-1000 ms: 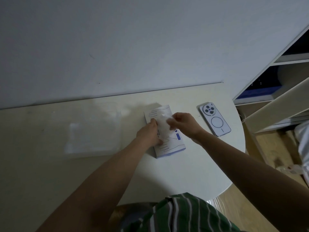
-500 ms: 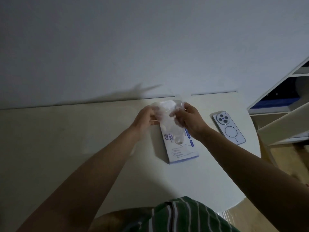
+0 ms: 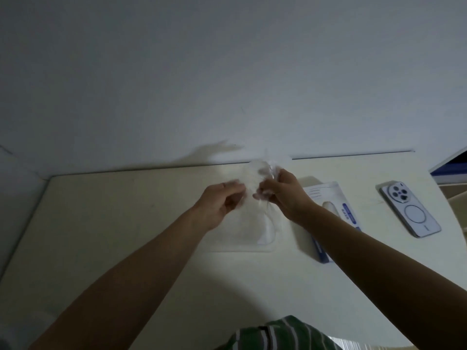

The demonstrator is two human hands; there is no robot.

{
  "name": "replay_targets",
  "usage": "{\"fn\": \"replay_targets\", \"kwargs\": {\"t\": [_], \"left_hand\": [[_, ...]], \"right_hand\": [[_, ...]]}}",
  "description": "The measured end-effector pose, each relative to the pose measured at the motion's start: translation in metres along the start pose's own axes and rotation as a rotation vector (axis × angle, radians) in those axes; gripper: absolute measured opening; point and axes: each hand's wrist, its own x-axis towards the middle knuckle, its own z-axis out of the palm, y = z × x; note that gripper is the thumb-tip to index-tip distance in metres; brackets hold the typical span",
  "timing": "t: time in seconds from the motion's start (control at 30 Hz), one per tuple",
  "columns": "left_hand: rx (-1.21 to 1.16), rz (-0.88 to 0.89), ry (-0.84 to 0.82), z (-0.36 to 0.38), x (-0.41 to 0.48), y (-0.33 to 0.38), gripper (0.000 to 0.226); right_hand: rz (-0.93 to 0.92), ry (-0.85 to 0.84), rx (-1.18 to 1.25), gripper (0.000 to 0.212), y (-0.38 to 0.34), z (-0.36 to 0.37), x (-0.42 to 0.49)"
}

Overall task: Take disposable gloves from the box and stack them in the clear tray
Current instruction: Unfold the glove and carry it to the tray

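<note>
On the table (image 3: 113,223), tray (image 3: 240,248) at centre, glove box (image 3: 326,195) just right of it, phone (image 3: 410,210) farther right (near the edge)

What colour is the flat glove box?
The flat cardboard glove box is white with blue print and edge; head view.

One table (image 3: 113,223) carries one clear tray (image 3: 240,249), one box (image 3: 326,193) and one phone (image 3: 410,210) right of the tray, one glove (image 3: 260,168) above it, plus two hands: left hand (image 3: 222,202), right hand (image 3: 284,195).

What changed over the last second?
The left hand and right hand drew a glove out of the box and carried it left, over the tray; both pinch it now. Box, tray and phone did not move.
</note>
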Motion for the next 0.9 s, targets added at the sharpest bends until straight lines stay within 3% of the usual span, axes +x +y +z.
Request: {"fn": "replay_targets", "kwargs": {"t": [0.13,0.27,0.33,0.43,0.57,0.67,0.8,0.9], "left_hand": [[-0.085,-0.049,0.087,-0.031,0.001,0.0,0.01],[0.246,-0.027,0.065,-0.048,0.004,0.001,0.022],[0.334,-0.008,0.05,-0.054,0.006,0.004,0.022],[0.174,-0.017,0.091,-0.059,0.012,0.009,0.014],[0.028,-0.102,0.016,-0.063,0.013,0.011,0.018],[0.176,-0.031,0.067,-0.062,0.012,0.008,0.01],[0.39,0.179,0.162,-0.062,0.012,0.005,0.012],[0.564,0.285,0.203,-0.064,0.011,-0.001,0.013]], "right_hand": [[0.054,-0.059,-0.023,0.024,0.017,0.021,0.001],[0.091,-0.141,0.028,0.051,0.025,0.028,-0.004],[0.053,-0.05,-0.002,0.036,0.025,0.03,-0.003],[-0.004,0.104,-0.073,0.012,0.024,0.037,0.0],[-0.057,0.102,-0.254,0.008,0.021,0.042,0.004],[-0.011,0.017,-0.253,0.023,0.017,0.043,0.006],[0.115,-0.289,-0.125,0.064,0.016,0.037,0.008],[0.138,-0.31,-0.111,0.063,0.017,0.03,0.011]]}}
